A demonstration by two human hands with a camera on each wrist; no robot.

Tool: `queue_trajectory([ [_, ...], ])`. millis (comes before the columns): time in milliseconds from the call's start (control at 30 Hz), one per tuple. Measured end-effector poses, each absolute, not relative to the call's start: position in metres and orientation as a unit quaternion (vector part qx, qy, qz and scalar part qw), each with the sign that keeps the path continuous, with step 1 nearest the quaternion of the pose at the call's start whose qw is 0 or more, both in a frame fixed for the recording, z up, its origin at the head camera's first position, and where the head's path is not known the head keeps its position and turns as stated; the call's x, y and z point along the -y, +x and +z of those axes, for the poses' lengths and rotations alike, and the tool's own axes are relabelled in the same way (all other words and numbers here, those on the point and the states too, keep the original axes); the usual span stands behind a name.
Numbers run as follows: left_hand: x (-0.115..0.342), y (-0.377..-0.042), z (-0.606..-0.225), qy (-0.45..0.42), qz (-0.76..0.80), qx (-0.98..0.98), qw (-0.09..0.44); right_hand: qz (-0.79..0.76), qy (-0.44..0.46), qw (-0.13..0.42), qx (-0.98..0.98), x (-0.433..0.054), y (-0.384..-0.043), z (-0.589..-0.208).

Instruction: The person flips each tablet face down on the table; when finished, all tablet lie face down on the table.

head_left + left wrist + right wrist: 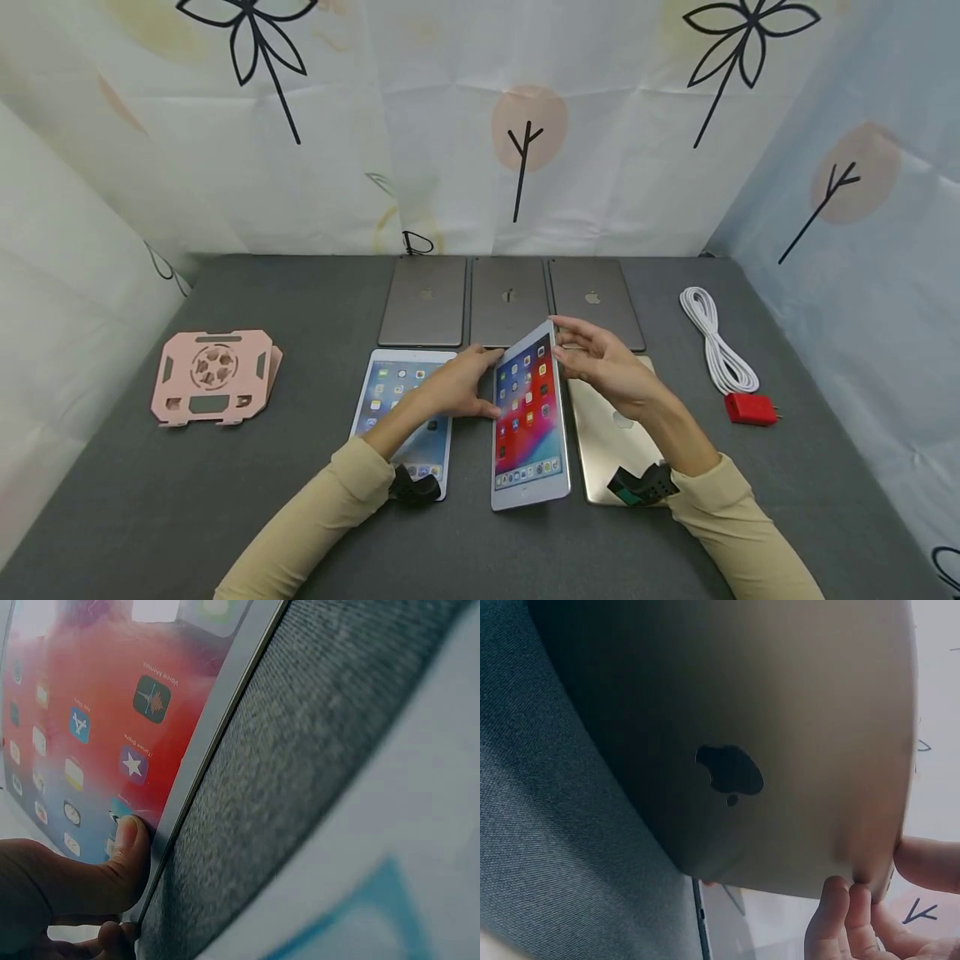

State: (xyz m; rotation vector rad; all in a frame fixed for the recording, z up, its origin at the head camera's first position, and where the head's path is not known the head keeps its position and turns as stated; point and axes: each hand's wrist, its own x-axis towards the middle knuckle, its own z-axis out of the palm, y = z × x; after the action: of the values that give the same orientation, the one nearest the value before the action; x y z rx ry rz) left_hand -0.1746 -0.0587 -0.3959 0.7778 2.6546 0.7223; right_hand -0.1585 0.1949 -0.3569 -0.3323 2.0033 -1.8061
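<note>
Between both hands a white-framed tablet (528, 417) is tilted up on its side, right edge raised, its lit screen showing app icons on red and blue. At its left edge, my left hand (461, 383) pinches it, with the thumb (127, 855) on the screen side. My right hand (611, 367) grips the upper right corner, fingers against the gold back (802, 795) with its dark apple logo. Under my left forearm lies another lit white tablet (408, 383), face up. A gold tablet (600, 433) rests face down beneath my right wrist, partly hidden.
Three grey tablets (423, 300) lie face down in a row at the back of the grey table (315, 483). A pink folding stand (247, 367) is at the left. Far right are a coiled white cable (712, 342) and a red charger plug (752, 409).
</note>
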Motion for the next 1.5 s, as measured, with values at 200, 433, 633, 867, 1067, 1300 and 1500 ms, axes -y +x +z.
queue_trajectory([
  [200,0.049,-0.177,-0.399,0.274,0.259,-0.915,0.144,-0.657,-0.115,0.199,-0.718,-0.193,-0.157,-0.353],
  [433,0.039,-0.178,-0.404,0.295,0.279,-0.903,0.142,-0.651,-0.116,0.19,-0.726,-0.191,-0.156,-0.352],
  [633,0.032,-0.176,-0.407,0.307,0.304,-0.892,0.135,-0.636,-0.114,0.184,-0.741,-0.19,-0.156,-0.351],
  [867,0.029,-0.176,-0.409,0.319,0.333,-0.874,0.152,-0.621,-0.115,0.189,-0.752,-0.189,-0.155,-0.35],
  [1067,0.037,-0.178,-0.405,0.293,0.437,-0.816,0.238,-0.608,-0.12,0.204,-0.758,-0.187,-0.156,-0.353],
  [1300,0.046,-0.172,-0.375,0.241,0.582,-0.718,0.296,-0.595,-0.122,0.221,-0.763,-0.181,-0.157,-0.359],
  [1500,0.055,-0.173,-0.359,0.227,0.606,-0.7,0.302,-0.581,-0.123,0.253,-0.764,-0.175,-0.158,-0.371],
])
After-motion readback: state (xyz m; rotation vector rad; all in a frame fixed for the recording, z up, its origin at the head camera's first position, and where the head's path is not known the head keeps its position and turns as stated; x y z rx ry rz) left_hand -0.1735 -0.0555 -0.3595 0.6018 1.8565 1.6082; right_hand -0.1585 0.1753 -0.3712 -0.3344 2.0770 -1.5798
